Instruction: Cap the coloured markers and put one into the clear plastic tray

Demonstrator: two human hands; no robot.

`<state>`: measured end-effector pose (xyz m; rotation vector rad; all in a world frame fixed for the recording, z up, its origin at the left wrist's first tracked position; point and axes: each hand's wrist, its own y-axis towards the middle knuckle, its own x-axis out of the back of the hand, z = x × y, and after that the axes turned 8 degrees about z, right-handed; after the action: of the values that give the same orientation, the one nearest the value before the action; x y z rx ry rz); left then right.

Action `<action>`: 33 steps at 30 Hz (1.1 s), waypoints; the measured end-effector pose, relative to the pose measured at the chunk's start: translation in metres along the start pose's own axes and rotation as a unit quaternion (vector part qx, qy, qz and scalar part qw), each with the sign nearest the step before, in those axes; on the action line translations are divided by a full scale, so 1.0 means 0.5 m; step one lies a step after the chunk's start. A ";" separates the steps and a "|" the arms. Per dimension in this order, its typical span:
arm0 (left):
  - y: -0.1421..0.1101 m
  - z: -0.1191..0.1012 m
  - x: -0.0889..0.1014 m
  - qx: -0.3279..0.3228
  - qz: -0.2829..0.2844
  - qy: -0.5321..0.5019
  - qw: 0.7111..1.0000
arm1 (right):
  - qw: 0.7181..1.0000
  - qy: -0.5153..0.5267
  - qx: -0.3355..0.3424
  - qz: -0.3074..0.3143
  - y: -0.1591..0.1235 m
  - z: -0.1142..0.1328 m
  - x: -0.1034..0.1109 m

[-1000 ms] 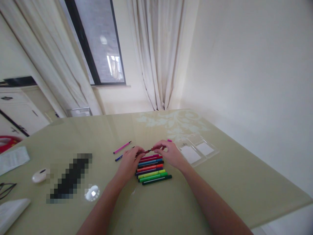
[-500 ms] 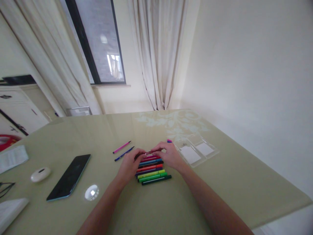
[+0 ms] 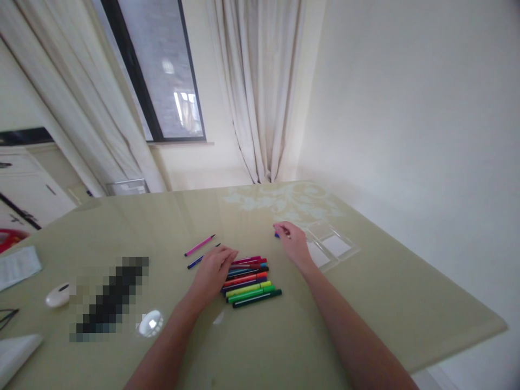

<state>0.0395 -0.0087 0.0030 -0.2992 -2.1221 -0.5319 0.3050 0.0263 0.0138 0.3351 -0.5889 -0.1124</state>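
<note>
My left hand (image 3: 212,266) rests over the left ends of a row of felt-tip pens, fingers stretched out. A dark red felt-tip pen (image 3: 247,266) lies just beside its fingertips, across the row. Below it are an orange-red pen (image 3: 246,278), a yellow-green pen (image 3: 248,291), a green pen (image 3: 251,294) and a dark green pen (image 3: 257,299). My right hand (image 3: 293,242) is away to the right with thumb and fingertips pinched together; what they hold is not clear. Right under those fingertips shows a small blue cap (image 3: 277,235).
Behind my left hand lie a capless pink pen (image 3: 200,245) and a blue pen (image 3: 195,262). A clear plastic case (image 3: 341,250) stands right of my right hand. Further left are a blurred-out dark phone (image 3: 116,300), a white rounded object (image 3: 58,295) and a folded cloth (image 3: 19,266).
Both hands were together holding a dark red pen above the row. Now the pen lies on the row; my right hand has moved right to the small caps, my left slightly back.
</note>
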 end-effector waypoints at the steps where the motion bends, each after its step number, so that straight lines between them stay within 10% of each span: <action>1: -0.001 0.011 0.003 0.026 -0.023 0.023 0.999 | 0.998 -0.060 -0.010 -0.013 0.004 -0.010 0.009; 5: -0.014 0.056 0.026 0.182 -0.064 0.168 0.967 | 0.966 -0.256 -0.030 0.023 0.002 -0.027 0.018; 10: -0.020 0.073 0.041 0.276 0.014 0.214 0.937 | 0.938 -0.342 -0.031 0.054 -0.010 -0.011 -0.003; 33: -0.001 0.008 0.009 0.061 -0.051 0.082 0.993 | 0.921 -0.364 0.001 0.137 -0.027 0.007 -0.017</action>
<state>0.0338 -0.0073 0.0047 -0.0759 -2.0067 -0.4661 0.2957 0.0145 0.0073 0.2012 -1.3687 0.0407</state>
